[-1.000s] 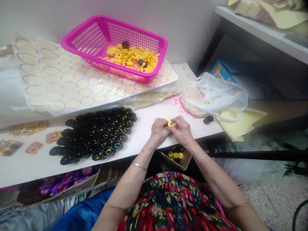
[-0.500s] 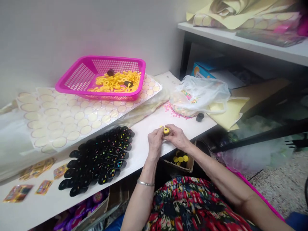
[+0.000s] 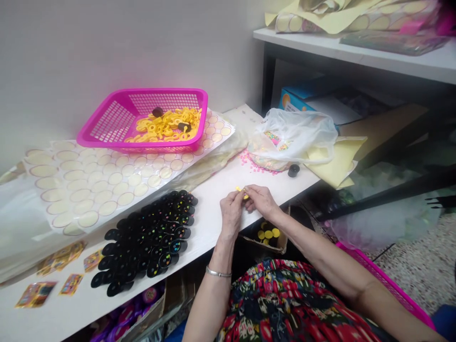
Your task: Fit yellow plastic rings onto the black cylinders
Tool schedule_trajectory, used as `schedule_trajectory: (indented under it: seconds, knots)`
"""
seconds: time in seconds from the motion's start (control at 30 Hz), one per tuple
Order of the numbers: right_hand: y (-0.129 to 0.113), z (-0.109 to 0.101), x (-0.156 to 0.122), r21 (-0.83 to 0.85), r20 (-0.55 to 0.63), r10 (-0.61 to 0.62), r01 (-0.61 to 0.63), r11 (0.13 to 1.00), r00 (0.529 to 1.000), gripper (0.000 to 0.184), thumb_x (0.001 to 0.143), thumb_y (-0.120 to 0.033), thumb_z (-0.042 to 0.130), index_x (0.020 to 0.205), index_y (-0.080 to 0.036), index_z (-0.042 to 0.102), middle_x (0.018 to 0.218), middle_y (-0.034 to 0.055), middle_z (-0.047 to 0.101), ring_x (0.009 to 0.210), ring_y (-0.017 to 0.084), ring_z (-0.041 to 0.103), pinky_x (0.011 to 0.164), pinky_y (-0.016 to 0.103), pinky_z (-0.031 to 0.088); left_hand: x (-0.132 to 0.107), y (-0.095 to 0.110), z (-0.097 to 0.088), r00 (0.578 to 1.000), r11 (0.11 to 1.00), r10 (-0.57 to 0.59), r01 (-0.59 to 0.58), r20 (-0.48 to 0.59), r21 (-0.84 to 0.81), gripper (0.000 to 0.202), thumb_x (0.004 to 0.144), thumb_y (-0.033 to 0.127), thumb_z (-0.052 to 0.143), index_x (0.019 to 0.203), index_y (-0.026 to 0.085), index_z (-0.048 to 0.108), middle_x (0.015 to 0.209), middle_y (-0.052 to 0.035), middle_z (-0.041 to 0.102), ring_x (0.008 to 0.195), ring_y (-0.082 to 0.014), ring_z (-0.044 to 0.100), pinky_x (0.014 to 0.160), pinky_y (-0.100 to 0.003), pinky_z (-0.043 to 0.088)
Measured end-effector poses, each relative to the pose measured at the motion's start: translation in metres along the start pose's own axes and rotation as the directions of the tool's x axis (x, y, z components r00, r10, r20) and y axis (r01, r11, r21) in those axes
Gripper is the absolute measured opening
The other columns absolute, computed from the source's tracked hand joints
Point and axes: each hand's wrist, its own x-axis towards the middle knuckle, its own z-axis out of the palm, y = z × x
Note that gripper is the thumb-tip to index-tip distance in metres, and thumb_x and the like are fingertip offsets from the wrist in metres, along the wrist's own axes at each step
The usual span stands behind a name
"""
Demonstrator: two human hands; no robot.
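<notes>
My left hand (image 3: 231, 211) and my right hand (image 3: 261, 200) meet above the white table's (image 3: 213, 190) front edge, fingers pinched together on a small yellow ring piece (image 3: 244, 192). Only a sliver of the yellow piece shows between the fingertips. To the left lies a spread of black discs (image 3: 149, 237) with coloured dots. A pink basket (image 3: 142, 118) at the back holds several more yellow rings (image 3: 164, 126) and two dark caps.
Sheets of round stickers (image 3: 107, 175) lie under the basket. A clear plastic bag (image 3: 295, 137) and one black cap (image 3: 293, 170) sit to the right, by yellow paper (image 3: 338, 161). A small box with yellow discs (image 3: 267, 235) hangs below the table edge. Shelving stands at the right.
The view has swung slightly; my hands stay joined over the table edge. The yellow piece, plainly seen before, is now mostly covered by my fingers.
</notes>
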Motion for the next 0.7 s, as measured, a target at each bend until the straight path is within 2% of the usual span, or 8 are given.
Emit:
schedule_trajectory:
  seconds: [0.27, 0.4, 0.53, 0.6, 0.7]
  knots:
    - [0.004, 0.008, 0.004, 0.059, -0.093, 0.073, -0.068, 0.996, 0.993, 0.028, 0.076, -0.041, 0.052, 0.079, -0.014, 0.057, 0.045, -0.0031, 0.053, 0.035, 0.009, 0.05, 0.032, 0.017, 0.039, -0.005, 0.008, 0.014, 0.994, 0.998, -0.044, 0.038, -0.102, -0.059, 0.036, 0.068, 0.046, 0.064, 0.066, 0.01, 0.063, 0.044, 0.0044, 0.048, 0.039, -0.0047, 0.038, 0.038, -0.017, 0.028]
    - [0.003, 0.008, 0.003, 0.127, -0.109, 0.111, -0.097, 0.987, 0.988, 0.024, 0.075, -0.038, 0.054, 0.077, -0.014, 0.056, 0.044, -0.0035, 0.053, 0.036, 0.01, 0.053, 0.034, 0.019, 0.043, -0.009, 0.009, 0.021, 0.983, 0.994, -0.078, 0.064, -0.165, -0.091, 0.035, 0.064, 0.044, 0.068, 0.068, 0.01, 0.063, 0.051, 0.003, 0.054, 0.042, -0.0057, 0.044, 0.04, -0.017, 0.033]
    - [-0.001, 0.009, 0.006, 0.224, -0.121, 0.189, -0.158, 0.962, 0.975, 0.015, 0.071, -0.029, 0.055, 0.073, -0.014, 0.055, 0.048, -0.0024, 0.056, 0.036, 0.011, 0.054, 0.036, 0.021, 0.046, -0.005, 0.007, 0.023, 0.973, 0.991, -0.087, 0.063, -0.214, -0.114, 0.033, 0.063, 0.042, 0.069, 0.07, 0.01, 0.065, 0.06, -0.0007, 0.06, 0.052, -0.0088, 0.053, 0.047, -0.019, 0.041]
    - [-0.003, 0.01, 0.008, 0.236, -0.143, 0.198, -0.161, 0.958, 0.97, 0.013, 0.071, -0.027, 0.055, 0.069, -0.014, 0.054, 0.047, -0.0023, 0.055, 0.035, 0.011, 0.054, 0.035, 0.022, 0.047, 0.0, 0.005, 0.021, 0.976, 0.992, -0.071, 0.049, -0.207, -0.114, 0.032, 0.063, 0.041, 0.069, 0.067, 0.01, 0.065, 0.061, -0.0015, 0.061, 0.054, -0.0092, 0.054, 0.05, -0.019, 0.043]
    - [-0.003, 0.012, 0.008, 0.249, -0.162, 0.221, -0.177, 0.952, 0.962, 0.012, 0.071, -0.025, 0.055, 0.067, -0.014, 0.053, 0.045, -0.002, 0.054, 0.034, 0.012, 0.054, 0.035, 0.023, 0.047, 0.006, 0.002, 0.015, 0.982, 0.986, -0.106, 0.083, -0.158, -0.143, 0.031, 0.06, 0.04, 0.071, 0.062, 0.01, 0.064, 0.056, -0.0007, 0.06, 0.049, -0.008, 0.05, 0.046, -0.019, 0.04]
